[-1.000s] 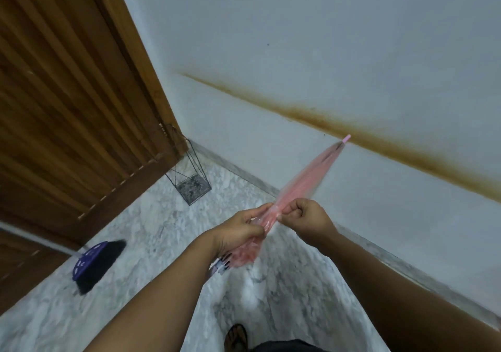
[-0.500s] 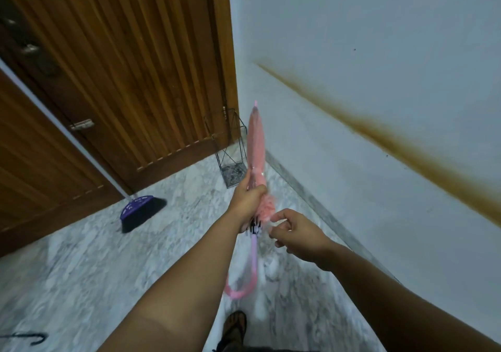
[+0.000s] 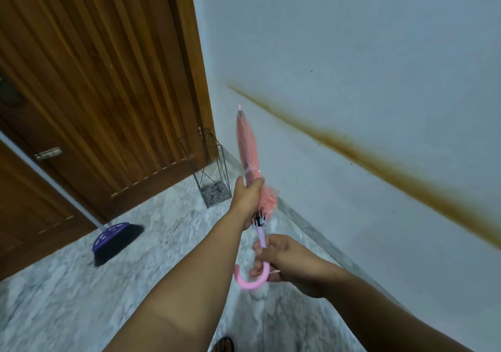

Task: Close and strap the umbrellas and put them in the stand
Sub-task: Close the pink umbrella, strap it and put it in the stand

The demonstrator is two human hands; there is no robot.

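Closed pink umbrella held in both hands, tip pointing away, wire stand in the far corner.

Left hand grips the folded canopy at its lower, bunched end, fingers wrapped round the fabric; a pale band circles the canopy just above that grip. Right hand holds the curved pink handle nearer the body, fingers curled round the shaft just above the hook. Umbrella is in the air in front of the person, roughly upright in frame, to the right of the stand and not touching it. Stand sits on the marble floor where the wooden door meets the white wall. Wall carries a long brown stain. Purple broom rests on the floor at left, its pale stick leaning up toward the door. A sandalled foot shows at the near edge.
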